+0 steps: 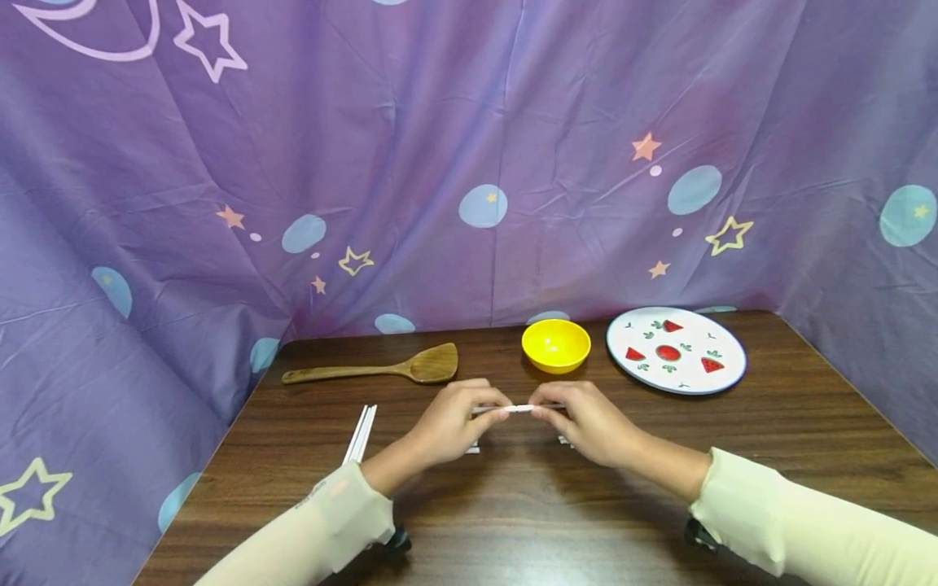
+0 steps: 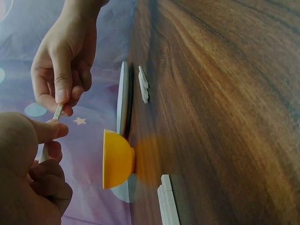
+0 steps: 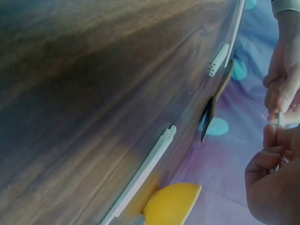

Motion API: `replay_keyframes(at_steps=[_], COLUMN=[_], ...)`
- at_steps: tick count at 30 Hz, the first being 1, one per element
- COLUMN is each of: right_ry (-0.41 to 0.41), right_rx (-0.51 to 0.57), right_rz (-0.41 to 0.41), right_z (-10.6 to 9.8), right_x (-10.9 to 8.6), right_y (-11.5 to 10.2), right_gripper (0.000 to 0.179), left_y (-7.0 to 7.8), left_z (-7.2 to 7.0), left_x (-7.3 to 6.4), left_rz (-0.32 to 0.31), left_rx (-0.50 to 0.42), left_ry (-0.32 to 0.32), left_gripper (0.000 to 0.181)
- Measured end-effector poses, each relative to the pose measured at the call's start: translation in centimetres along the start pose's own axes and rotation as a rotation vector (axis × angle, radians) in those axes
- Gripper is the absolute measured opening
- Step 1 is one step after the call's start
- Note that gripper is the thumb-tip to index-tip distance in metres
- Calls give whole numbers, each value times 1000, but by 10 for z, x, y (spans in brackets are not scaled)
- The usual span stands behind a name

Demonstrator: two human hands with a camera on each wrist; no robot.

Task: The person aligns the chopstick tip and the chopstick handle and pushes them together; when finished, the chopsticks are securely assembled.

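Over the middle of the table, my left hand (image 1: 458, 415) and right hand (image 1: 586, 419) meet at a slim white stick (image 1: 520, 408). Each hand pinches it between thumb and fingers, and only a short length shows between the fingertips, with a thin dark mark across it. Close by in the left wrist view are the left hand (image 2: 28, 168) and, above it, the right hand (image 2: 65, 61). On the wood lie short white sticks (image 2: 168, 201), a few side by side. More short white sticks (image 3: 218, 60) lie apart from these, partly hidden by the hands in the head view.
Long white sticks (image 1: 359, 435) lie by the left forearm. A wooden spatula (image 1: 432, 365) rests at the back left. A yellow bowl (image 1: 555, 346) stands behind the hands, beside a white plate (image 1: 623, 358) with red fruit pictures. A purple curtain (image 1: 440, 146) closes off the table's back.
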State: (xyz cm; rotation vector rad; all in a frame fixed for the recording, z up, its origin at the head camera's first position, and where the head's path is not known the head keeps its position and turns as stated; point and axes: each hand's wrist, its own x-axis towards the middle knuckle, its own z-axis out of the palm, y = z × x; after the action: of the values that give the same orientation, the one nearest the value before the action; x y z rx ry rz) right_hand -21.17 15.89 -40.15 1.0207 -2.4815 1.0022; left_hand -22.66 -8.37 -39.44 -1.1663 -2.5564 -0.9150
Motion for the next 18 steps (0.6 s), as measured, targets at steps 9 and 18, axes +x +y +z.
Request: replay_keyframes(at_steps=[9,18], right_ry=[37,93], right_rx=[26,-3], right_rz=[23,11], right_z=[8,16], right_x=[-4,-6], right_y=[-4,-3], right_gripper=[12,15], left_y=[0,0], left_z=[3,5], left_x=[-1,-1], left_rz=[17,15], left_rx=[7,12], left_ry=[-7,-10], left_gripper=[10,10])
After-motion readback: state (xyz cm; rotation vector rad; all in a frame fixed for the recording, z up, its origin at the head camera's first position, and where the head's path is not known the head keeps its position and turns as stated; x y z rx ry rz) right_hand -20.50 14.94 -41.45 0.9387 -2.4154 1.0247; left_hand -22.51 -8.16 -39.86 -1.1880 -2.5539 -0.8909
